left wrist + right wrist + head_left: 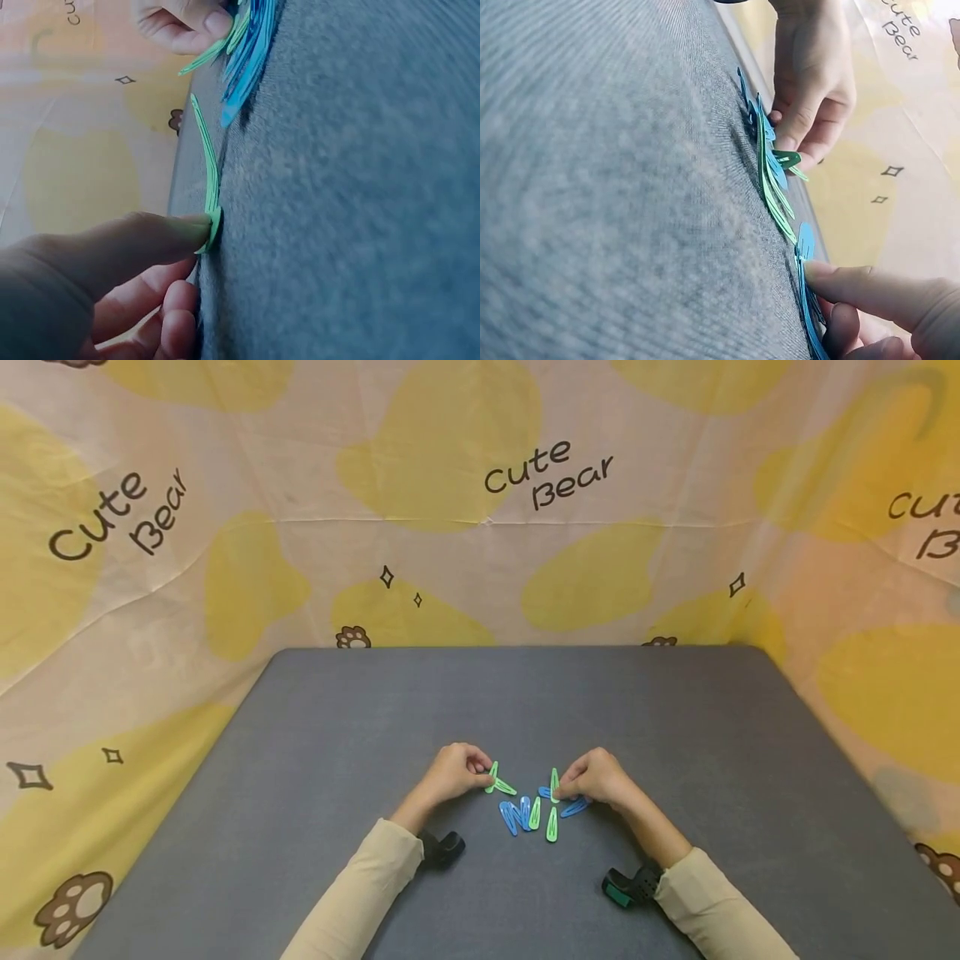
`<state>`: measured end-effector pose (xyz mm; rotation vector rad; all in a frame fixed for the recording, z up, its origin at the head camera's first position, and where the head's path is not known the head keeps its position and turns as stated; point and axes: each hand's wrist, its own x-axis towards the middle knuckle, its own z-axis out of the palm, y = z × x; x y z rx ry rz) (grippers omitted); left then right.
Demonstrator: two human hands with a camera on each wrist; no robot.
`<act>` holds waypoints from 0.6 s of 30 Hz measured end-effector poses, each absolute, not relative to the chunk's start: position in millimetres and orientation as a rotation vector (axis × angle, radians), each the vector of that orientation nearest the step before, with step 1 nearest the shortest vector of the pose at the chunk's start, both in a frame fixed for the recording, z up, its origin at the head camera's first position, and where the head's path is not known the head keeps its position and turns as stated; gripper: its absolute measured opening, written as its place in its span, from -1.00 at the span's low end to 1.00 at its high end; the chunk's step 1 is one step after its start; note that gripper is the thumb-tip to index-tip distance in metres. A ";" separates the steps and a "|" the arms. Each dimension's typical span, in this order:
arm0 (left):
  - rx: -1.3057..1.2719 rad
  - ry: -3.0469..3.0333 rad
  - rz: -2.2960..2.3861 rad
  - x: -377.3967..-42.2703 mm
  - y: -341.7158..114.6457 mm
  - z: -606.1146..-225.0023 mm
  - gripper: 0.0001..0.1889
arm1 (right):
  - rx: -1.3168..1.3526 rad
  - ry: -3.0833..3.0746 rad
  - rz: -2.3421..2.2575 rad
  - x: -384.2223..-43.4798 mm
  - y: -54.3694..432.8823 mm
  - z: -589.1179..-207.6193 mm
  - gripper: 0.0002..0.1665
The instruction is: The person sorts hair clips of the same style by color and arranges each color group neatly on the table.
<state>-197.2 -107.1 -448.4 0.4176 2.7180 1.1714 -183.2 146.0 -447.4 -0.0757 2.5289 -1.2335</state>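
Between thumb and finger, my left hand [454, 773] pinches a green snap hair clip [493, 769] at the left of a small group. A second green clip [506, 787] lies right against it, slanting down to the right. My right hand [596, 777] pinches another green hair clip [555, 775], its fingertips over the lower part. Under those fingers lie a blue clip [576, 807] and part of one more blue clip [543, 792]; the right thumb [821, 271] overlaps blue in the right wrist view. Nearer me are two blue clips [509, 818] [525, 813] and two green ones [535, 814] [552, 825].
The clips lie on a grey cloth-covered table [360, 710]. Behind and beside it hangs a yellow and cream curtain [465, 443] printed with words and paws. Black wrist devices [444, 850] [632, 887] sit at both sleeve cuffs, close over the table.
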 end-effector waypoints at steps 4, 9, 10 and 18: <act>0.416 2.759 1.110 -197.3 -103.8 -447.8 -0.87 | -0.084 2.525 -1.228 -182.8 146.5 -448.1 -0.84; 0.421 2.777 1.092 -197.1 -101.3 -447.9 -0.90 | -0.055 2.536 -1.199 -181.8 145.2 -448.5 -0.85; 0.421 2.771 1.100 -197.3 -101.0 -447.6 -0.90 | -0.050 2.536 -1.197 -181.8 145.0 -448.6 -0.85; 0.466 2.668 1.207 -205.0 -100.6 -446.0 -0.90 | -0.075 2.539 -1.210 -181.5 144.7 -449.0 -0.85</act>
